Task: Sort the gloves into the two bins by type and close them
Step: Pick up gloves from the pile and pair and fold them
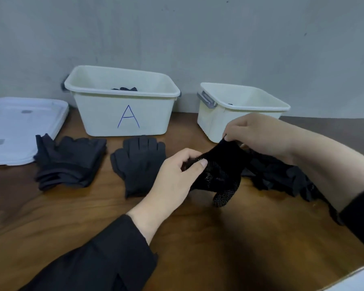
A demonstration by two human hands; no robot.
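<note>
We reach our left hand (178, 175) in from seven o'clock, fingers (192, 157) curled and thumb pressed down in a pinch. Our right hand (259, 133) comes in from three o'clock, knuckles up, fingertips pinching at its lower left. Both forearms wear dark sleeves.

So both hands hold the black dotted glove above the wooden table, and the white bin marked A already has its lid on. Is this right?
Not quite. The white plastic bin marked A is open; a flat white lid lies on the table to its left, as the head view shows. Both the left hand and right hand do hold the black dotted glove.
</note>
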